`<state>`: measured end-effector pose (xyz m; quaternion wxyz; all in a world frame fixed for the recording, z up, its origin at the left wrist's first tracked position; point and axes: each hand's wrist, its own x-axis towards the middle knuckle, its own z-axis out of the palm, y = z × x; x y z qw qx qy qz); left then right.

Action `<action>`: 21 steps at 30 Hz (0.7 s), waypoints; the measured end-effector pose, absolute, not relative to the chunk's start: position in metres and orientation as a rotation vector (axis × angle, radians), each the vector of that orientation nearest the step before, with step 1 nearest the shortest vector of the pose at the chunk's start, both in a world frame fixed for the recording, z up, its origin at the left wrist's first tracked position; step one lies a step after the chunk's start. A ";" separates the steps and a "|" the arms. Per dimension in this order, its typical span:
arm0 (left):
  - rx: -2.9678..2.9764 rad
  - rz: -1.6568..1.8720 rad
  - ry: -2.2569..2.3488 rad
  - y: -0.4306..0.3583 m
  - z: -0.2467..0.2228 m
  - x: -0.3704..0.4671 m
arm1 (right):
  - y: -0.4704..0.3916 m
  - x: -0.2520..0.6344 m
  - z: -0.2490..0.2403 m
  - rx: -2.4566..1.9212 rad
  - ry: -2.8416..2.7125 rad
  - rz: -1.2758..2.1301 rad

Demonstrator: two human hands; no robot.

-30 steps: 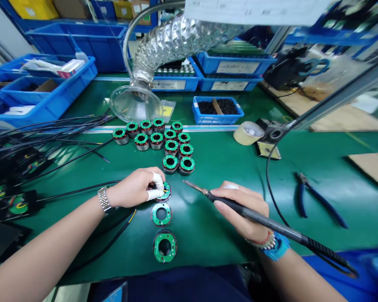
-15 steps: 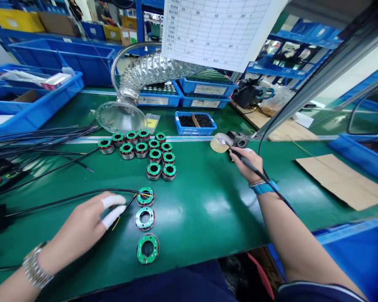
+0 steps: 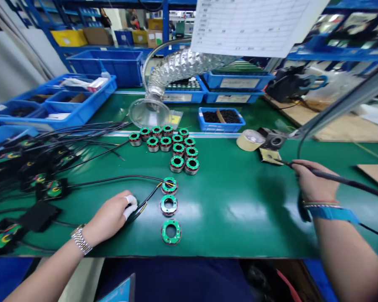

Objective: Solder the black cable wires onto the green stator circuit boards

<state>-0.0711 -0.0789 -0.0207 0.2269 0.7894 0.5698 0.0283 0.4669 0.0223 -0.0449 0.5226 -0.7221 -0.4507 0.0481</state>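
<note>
My left hand (image 3: 116,212), with white finger covers on its fingertips, pinches a black cable (image 3: 141,205) whose thin coloured wire ends point right. My right hand (image 3: 315,180) is closed around a soldering iron (image 3: 290,162), its tip over a yellowish sponge pad (image 3: 271,156) beside the metal iron stand (image 3: 272,140). In front of my left hand, a green ring board (image 3: 169,185) has another cable's wires lying on it. Two more ring boards, a middle one (image 3: 169,205) and a near one (image 3: 171,231), lie below it in a column.
Several ring-topped motor parts (image 3: 177,163) stand grouped behind the column. A tape roll (image 3: 250,139), a small blue bin (image 3: 221,121) and a fume funnel (image 3: 149,112) stand farther back. Cables with black housings (image 3: 52,188) cover the left side.
The view has shifted right. The soldering iron has moved from beside the tape roll to the sponge pad. My left hand's fingers have drawn closer together on the cable.
</note>
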 end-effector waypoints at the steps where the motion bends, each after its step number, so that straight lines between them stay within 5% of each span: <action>1: 2.160 0.066 1.581 -0.082 -0.018 -0.073 | 0.021 0.465 -0.043 -1.765 -1.155 0.096; 8: 2.211 0.167 1.661 -0.067 -0.014 -0.045 | -0.003 0.394 -0.021 -1.588 -1.505 -0.105; 16: 2.091 0.164 1.770 -0.053 -0.009 -0.025 | -0.052 0.252 -0.012 -1.062 -1.829 0.329; 21: 1.488 0.656 1.516 -0.082 0.011 -0.037 | -0.060 0.205 -0.027 -0.793 -2.082 0.668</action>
